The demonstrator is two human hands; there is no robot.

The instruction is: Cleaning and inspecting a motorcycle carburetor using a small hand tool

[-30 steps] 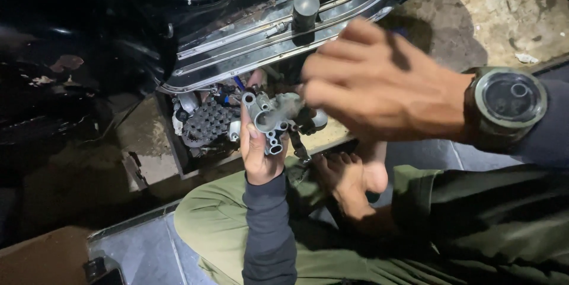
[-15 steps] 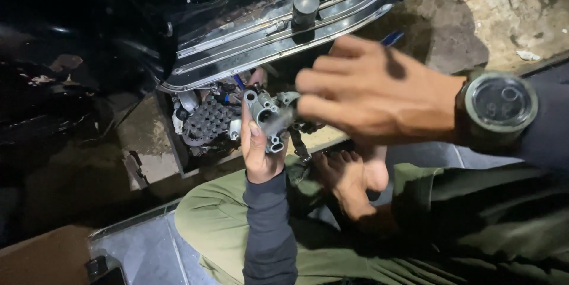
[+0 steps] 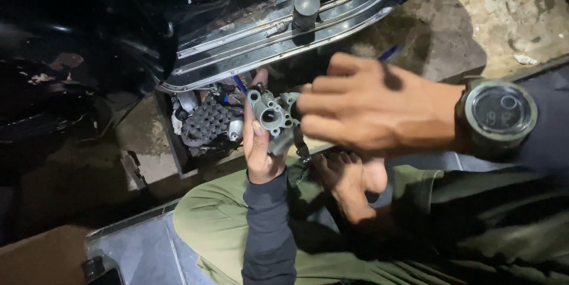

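The fingers (image 3: 258, 137) of the left hand (image 3: 262, 153) are curled up around a small grey metal carburettor (image 3: 274, 120), cupping it from below with its round bores facing up. The right hand (image 3: 367, 107), with a dark round wristwatch (image 3: 496, 118) on it, comes in from the right; its fingers are bunched close together on the part's right side, but I cannot tell whether they pinch anything there. A blue-handled tool (image 3: 390, 54) pokes out from behind that hand.

We are low down on a rough, stained concrete floor (image 3: 474, 30) in dim light. The person sits cross-legged in olive trousers (image 3: 219, 226), a bare foot (image 3: 349, 181) tucked in, on a grey sheet (image 3: 142, 249). Just beyond the hands stands a black scooter (image 3: 89, 42) with chrome trim strips (image 3: 278, 39) along its footboard, and under it the open engine bay shows a dark ribbed cover (image 3: 204, 122).

Since half a second ago the right hand has slid slightly rightward and its fingers have closed nearer the part; the left hand has kept the part in the same place, before the engine bay.
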